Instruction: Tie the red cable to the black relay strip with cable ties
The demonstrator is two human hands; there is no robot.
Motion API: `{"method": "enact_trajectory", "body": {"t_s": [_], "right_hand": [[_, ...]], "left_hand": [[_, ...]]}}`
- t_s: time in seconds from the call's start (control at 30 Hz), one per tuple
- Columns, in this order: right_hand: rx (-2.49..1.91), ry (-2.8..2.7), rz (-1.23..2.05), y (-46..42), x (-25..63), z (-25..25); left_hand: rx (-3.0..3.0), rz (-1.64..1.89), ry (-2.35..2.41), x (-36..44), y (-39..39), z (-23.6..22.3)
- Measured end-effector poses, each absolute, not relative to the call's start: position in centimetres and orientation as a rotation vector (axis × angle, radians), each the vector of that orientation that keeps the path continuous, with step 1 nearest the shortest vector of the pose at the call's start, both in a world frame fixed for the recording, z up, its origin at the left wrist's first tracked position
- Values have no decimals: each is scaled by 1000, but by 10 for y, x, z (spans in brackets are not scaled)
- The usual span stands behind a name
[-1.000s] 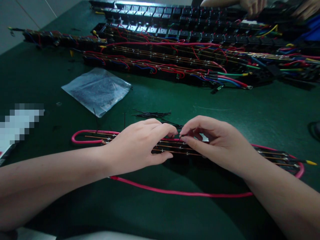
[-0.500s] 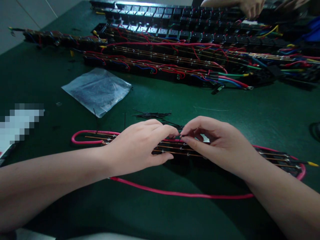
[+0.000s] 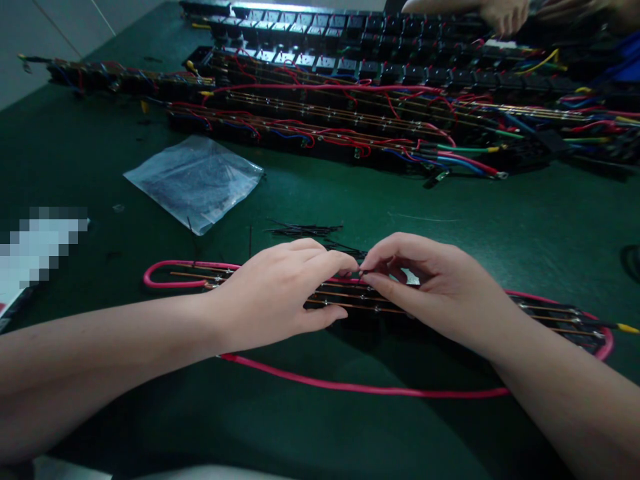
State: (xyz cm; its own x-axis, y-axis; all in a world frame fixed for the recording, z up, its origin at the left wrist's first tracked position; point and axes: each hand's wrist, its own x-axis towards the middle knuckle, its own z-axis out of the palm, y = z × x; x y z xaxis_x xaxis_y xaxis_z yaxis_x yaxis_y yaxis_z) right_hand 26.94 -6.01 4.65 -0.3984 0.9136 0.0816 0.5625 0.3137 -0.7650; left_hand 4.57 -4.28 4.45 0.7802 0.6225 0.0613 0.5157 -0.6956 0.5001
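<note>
My right hand (image 3: 440, 283) pinches the end of a thin black cable tie (image 3: 364, 272) between thumb and forefinger, above a long black strip assembly (image 3: 387, 310) with copper rods. My left hand (image 3: 277, 287) rests over the assembly's middle, its thumb apart from the fingers. Its forefinger tip meets the right fingertips at the tie. A thick red cable (image 3: 360, 388) runs along the assembly's far side, bends round at both ends and bows out towards me in front. Farther left, a tie stands up (image 3: 250, 241) from the assembly. My hands cover parts of the rods.
Loose black cable ties (image 3: 305, 230) lie just behind the assembly, with a clear plastic bag (image 3: 195, 180) beyond. Several wired strip assemblies (image 3: 310, 127) fill the back of the green table (image 3: 550, 227). Another person's hand (image 3: 505, 15) is at the far right.
</note>
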Motion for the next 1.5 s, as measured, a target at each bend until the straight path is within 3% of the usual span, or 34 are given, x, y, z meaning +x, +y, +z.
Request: {"method": "enact_trajectory", "body": {"t_s": [1.5], "right_hand": [[-1298,-2153,872,-58,267,46]], "left_hand": [[2497,330,853,46,-43,46]]}}
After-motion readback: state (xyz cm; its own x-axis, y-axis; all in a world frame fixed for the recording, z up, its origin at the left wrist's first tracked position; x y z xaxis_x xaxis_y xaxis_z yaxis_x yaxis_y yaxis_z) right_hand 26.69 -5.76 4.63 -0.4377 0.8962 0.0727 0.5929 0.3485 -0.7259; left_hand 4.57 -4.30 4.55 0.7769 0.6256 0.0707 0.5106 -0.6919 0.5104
